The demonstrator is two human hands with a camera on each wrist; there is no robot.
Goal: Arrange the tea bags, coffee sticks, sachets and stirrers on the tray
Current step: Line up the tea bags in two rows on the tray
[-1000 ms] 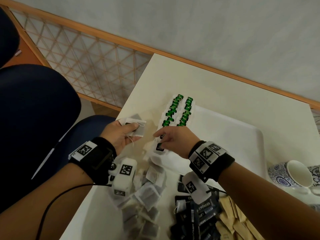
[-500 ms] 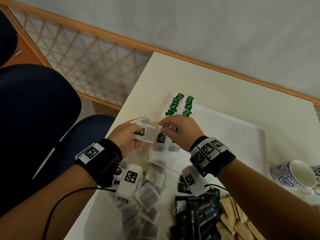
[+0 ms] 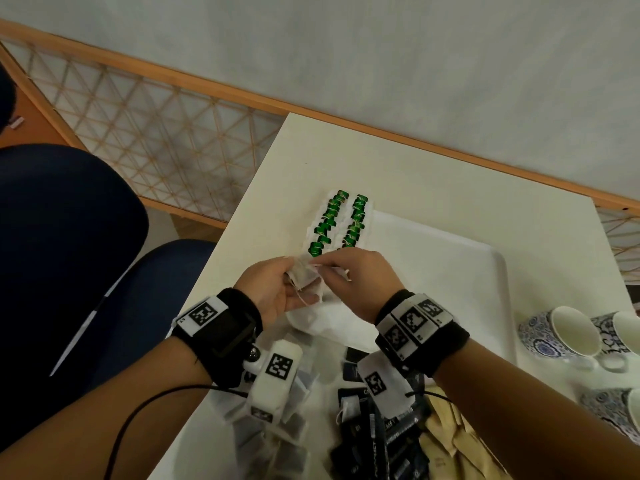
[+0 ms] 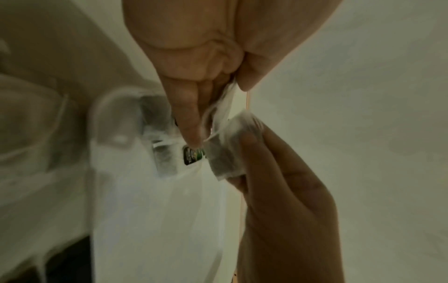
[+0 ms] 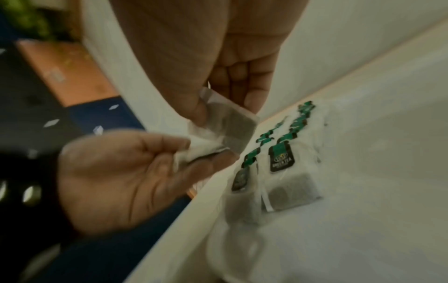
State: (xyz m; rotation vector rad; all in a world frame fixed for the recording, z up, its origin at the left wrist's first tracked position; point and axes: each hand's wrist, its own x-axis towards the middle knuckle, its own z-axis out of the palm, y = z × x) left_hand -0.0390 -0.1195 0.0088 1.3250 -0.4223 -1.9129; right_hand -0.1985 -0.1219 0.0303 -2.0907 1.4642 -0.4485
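Note:
A white tea bag (image 3: 304, 273) with dark leaves inside hangs between both hands above the near-left corner of the white tray (image 3: 450, 271). My left hand (image 3: 291, 278) pinches its lower end between thumb and fingers. My right hand (image 3: 325, 268) pinches its upper corner (image 5: 230, 122). Two neat rows of tea bags with green tags (image 3: 341, 221) lie along the tray's left edge, just beyond the hands. In the right wrist view the nearest bags of those rows (image 5: 286, 172) lie flat below the held bag. The left wrist view is blurred; the held bag (image 4: 227, 153) shows there.
A heap of loose tea bags (image 3: 277, 427) lies on the table under my left wrist. Black coffee sticks (image 3: 381, 441) and brown sachets (image 3: 450, 448) lie beside them. Blue-patterned cups (image 3: 568, 337) stand at the right. A dark blue chair (image 3: 69, 254) is beyond the table's left edge.
My left hand has carried its tea bag rightward to the tray's corner. The right hand has come up from the row's end to meet it, and both now pinch the same bag.

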